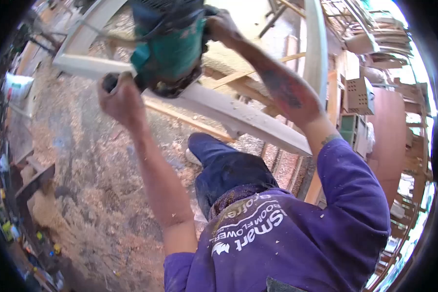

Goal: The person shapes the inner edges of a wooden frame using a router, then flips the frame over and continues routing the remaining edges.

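A green router (173, 51) with a dark top and a dark base stands on the near rail of a pale wooden frame (238, 117). My left hand (123, 100) is closed around the dark knob on the router's left side. On the opposite side, my right hand (223, 29) grips the other handle, which is partly hidden by the fingers. The cutting bit is out of sight under the router's base. Bits of wood dust lie on the rail to the right of the router.
Wood shavings cover the floor (97, 194). A white bucket (19, 86) stands at the left. To the right are a perforated box (360, 95), a large reddish-brown board (389, 129) and stacked timber (394, 44). Wooden strips lie under the frame.
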Demonstrator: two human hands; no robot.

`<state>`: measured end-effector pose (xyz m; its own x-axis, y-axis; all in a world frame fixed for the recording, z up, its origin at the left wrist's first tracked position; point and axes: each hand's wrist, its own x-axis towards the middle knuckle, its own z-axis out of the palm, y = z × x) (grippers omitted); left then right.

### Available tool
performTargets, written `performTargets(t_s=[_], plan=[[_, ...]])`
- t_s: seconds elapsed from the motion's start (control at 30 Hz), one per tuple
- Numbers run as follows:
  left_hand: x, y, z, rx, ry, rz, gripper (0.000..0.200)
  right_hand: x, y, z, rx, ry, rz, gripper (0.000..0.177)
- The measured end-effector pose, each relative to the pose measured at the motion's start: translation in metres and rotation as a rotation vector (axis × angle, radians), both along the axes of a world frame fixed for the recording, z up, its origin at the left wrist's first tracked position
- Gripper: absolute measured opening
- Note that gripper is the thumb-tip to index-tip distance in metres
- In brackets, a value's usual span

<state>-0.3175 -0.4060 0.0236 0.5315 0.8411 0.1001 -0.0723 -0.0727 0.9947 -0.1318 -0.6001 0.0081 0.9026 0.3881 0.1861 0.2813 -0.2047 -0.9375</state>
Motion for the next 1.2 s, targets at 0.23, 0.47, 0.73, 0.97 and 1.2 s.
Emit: performTargets(t_s=[0.23, 0.47, 0.73, 0.97, 1.2], plan=[[-0.001, -0.006, 0.005, 0.021, -0.02, 0.073, 0.022, 0.035, -0.004, -0.027, -0.541, -1.242, 0.086, 0.013], [-0.004, -0.011, 0.005, -0.019, -0.065, 0.098, 0.016, 0.03, 0.004, -0.03, -0.263, -0.466, 0.086, 0.018], [-0.011, -0.023, -0.005, 0.095, -0.057, 0.183, 0.007, 0.033, 0.0, -0.03, -0.46, -0.915, 0.14, 0.014], [-0.018, -0.05, -0.017, 0.173, 0.061, 0.346, 0.006, 0.033, 0.009, -0.033, -0.275, -0.55, 0.269, 0.011], [-0.013, -0.028, -0.033, 0.219, -0.159, 0.479, 0.017, 0.013, 0.018, -0.007, -0.002, -0.216, 0.254, 0.022]])
